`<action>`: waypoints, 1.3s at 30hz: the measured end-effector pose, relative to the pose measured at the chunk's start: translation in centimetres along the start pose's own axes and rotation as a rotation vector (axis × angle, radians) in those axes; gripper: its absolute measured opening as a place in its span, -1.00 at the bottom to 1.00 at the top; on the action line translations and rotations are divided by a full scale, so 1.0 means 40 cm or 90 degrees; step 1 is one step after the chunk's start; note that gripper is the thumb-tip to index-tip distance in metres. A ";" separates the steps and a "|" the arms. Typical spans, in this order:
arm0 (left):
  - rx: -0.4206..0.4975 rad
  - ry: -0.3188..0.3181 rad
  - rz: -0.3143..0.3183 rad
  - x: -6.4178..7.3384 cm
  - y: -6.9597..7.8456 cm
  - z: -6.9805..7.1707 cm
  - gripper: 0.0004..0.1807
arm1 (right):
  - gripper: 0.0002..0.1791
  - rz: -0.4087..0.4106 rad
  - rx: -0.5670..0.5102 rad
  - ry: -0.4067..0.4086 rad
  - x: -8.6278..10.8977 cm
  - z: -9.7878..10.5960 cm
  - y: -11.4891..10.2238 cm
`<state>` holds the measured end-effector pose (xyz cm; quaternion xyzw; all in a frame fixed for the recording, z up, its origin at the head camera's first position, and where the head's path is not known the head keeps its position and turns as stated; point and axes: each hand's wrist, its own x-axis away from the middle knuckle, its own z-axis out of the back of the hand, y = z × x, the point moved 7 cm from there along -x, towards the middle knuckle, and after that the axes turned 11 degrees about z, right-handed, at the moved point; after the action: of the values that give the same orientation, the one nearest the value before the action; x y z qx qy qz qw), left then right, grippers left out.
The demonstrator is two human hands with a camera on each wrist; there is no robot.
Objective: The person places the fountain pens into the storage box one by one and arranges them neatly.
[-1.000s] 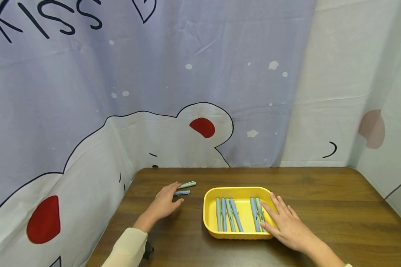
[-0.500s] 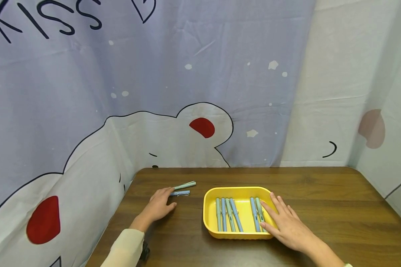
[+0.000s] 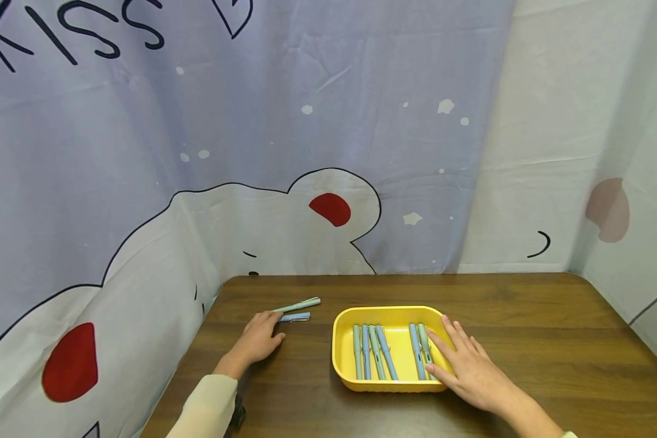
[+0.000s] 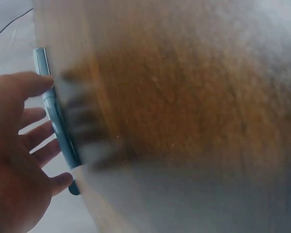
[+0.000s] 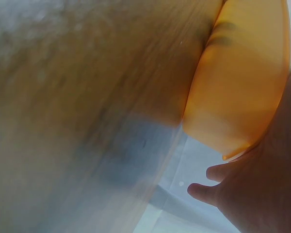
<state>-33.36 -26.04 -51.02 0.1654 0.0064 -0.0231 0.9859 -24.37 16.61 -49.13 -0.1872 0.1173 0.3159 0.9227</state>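
Note:
In the head view my left hand (image 3: 256,339) lies over the near end of a blue pen (image 3: 295,317), fingers relaxed. A green pen (image 3: 302,303) lies just behind it, its near end by my fingertips. The left wrist view shows my spread fingers (image 4: 38,135) alongside a blue-green pen (image 4: 59,124), two fingertips overlapping it. My right hand (image 3: 471,371) rests with straight, spread fingers on the right rim of a yellow tray (image 3: 339,347). Several blue and green pens (image 3: 375,353) lie in its left part; a blue pen (image 3: 418,351) and a green pen (image 3: 426,350) lie at right.
The brown wooden table (image 3: 531,328) reaches back to a printed curtain (image 3: 410,158). A dark object (image 3: 238,413) shows beside my left sleeve (image 3: 205,407). From the right wrist, the tray's orange-looking outer wall (image 5: 237,77) is visible.
My left hand has drawn back to the left and slightly toward me, uncovering more of the two loose pens. Those pens stay in place. My right hand and the tray have barely moved.

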 end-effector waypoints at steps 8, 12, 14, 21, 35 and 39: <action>-0.017 0.023 -0.005 -0.007 0.001 -0.004 -0.61 | -0.27 -0.002 -0.003 0.001 0.000 0.003 -0.004; -0.011 0.032 -0.014 -0.008 0.007 -0.002 -0.67 | -0.27 -0.002 -0.001 0.002 -0.001 0.003 -0.004; -0.006 0.035 -0.022 -0.007 0.011 -0.001 -0.69 | -0.27 -0.002 -0.002 0.001 -0.001 0.002 -0.003; -0.035 0.013 -0.032 -0.009 0.028 0.005 -0.69 | -0.27 0.000 -0.004 0.001 0.000 -0.001 0.000; 0.048 -0.055 0.013 -0.013 0.041 0.015 -0.70 | -0.27 -0.006 -0.011 -0.007 0.000 -0.003 0.000; 0.133 -0.083 0.053 -0.012 0.044 0.021 -0.65 | -0.28 -0.006 -0.011 -0.007 -0.001 -0.001 0.000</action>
<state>-33.76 -24.62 -49.64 0.2655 -0.0668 0.0064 0.9618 -24.41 16.58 -49.18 -0.1938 0.1090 0.3135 0.9232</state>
